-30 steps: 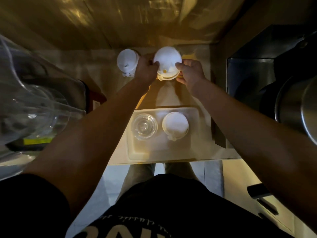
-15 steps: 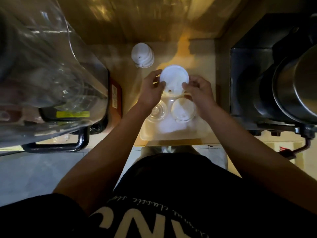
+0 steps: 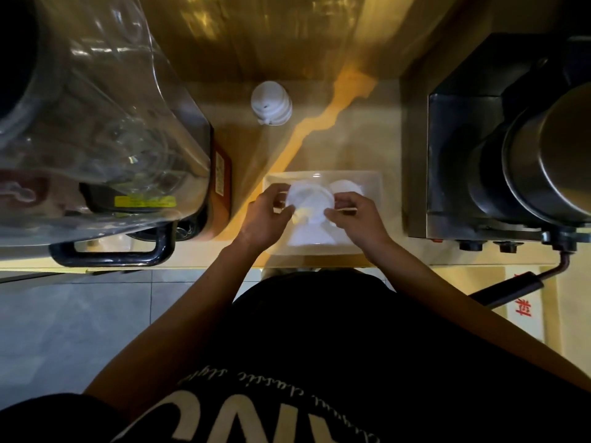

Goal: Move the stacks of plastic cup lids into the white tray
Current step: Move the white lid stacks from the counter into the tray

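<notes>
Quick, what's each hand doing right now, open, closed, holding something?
Left hand: closed on the left side of the white stack of plastic cup lids, over the white rectangular tray.
Right hand: closed on the same stack's right side.

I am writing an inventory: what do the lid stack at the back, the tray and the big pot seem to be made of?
Lid stack: white matte plastic, with moulded ridges. White tray: probably glossy plastic, its rim catching light. Pot: brushed metal, likely steel, with soft grey reflections.

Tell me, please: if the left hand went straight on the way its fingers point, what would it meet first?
The left hand points right, so it would first press into the lid stack it already grips, then probably the right hand.
</notes>
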The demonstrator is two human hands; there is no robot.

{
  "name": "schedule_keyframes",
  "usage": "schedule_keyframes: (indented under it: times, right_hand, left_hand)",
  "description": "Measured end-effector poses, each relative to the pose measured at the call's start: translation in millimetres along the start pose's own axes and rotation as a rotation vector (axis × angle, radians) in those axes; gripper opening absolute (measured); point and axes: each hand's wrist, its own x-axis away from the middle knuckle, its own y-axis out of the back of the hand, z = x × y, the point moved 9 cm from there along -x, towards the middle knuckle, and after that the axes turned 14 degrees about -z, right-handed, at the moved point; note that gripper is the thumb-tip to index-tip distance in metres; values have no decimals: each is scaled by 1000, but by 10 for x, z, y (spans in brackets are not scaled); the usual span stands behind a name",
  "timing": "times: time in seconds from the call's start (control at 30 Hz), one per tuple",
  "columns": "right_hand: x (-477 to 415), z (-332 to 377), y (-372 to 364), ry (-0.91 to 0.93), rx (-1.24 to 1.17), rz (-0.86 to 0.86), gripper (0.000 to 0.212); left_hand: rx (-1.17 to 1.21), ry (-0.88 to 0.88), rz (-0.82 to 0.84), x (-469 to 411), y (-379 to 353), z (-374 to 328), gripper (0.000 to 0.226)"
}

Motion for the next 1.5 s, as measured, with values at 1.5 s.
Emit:
schedule_keyframes:
  times: [1.5]
  right_hand:
    - [194,-323,-536,73,401,242,38]
  left_hand:
    - [-385,-228,147,206,-94,339,48]
